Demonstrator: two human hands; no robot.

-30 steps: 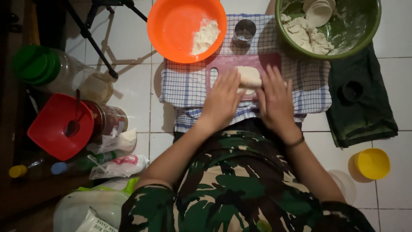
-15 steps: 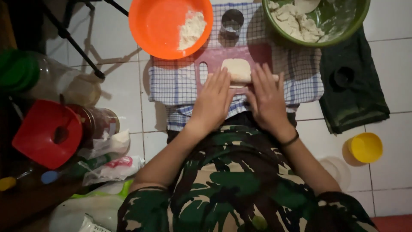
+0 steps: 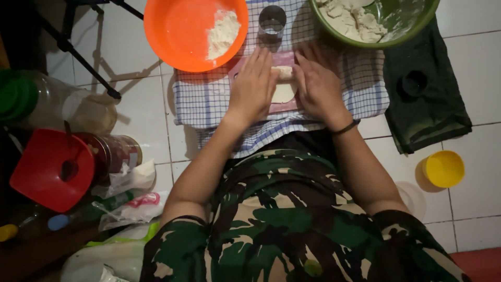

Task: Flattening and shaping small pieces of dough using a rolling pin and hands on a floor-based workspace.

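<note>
— Both hands have slid forward along the board since the earlier frame, and the dough between them shows less than it did.

— Start close in. What lies nearest the person?

— Camouflage clothing fills the bottom of the view. To the person's left, on the tiled floor [image 3: 472,57], sit a red lid [image 3: 49,169] on a jar, some crumpled plastic bags [image 3: 128,201] and a clear plastic jar with a green lid [image 3: 57,104]. To the right, a small yellow cup [image 3: 443,168].

— And the hands?

— The left hand [image 3: 254,86] and right hand [image 3: 319,83] lie flat, palms down, fingers straight and close together, pressing on either side of 1 pale dough piece [image 3: 283,90]. They grip nothing; both touch the dough's edges.

— Where does the dough sit?

— On a pink cutting board [image 3: 282,107], which rests on a blue-checked cloth [image 3: 209,99]. The far end of the dough is probably under the fingertips; the dim light makes that hard to say.

— Farther out?

— A metal cup [image 3: 272,22] stands just past the board. An orange bowl [image 3: 177,36] with flour is beyond the left hand, a green bowl [image 3: 402,36] of dough lumps beyond the right. A dark green cloth [image 3: 428,99] lies under that bowl's right side.
</note>
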